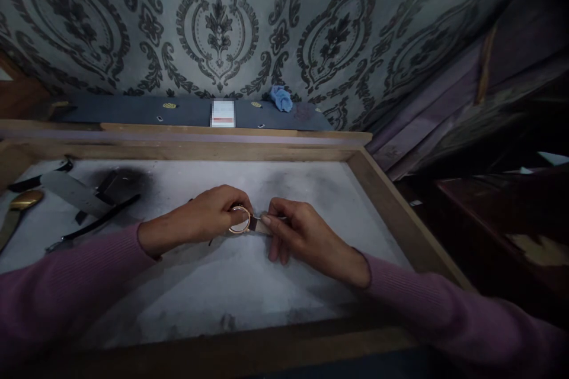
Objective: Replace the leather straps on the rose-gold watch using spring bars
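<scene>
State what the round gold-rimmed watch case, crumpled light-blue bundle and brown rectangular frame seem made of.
Round gold-rimmed watch case: probably polished metal, given the rim's sheen. Crumpled light-blue bundle: matte cloth or thin plastic; its folds fit either. Brown rectangular frame: likely wood, dull-finished; its sides look like boards.

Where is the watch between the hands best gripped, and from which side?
Probably by the rim of its case, from the left, as the left hand does: the watch has a round case with an edge to pinch, while its strap runs right to the right hand, leaving less room there.
</scene>
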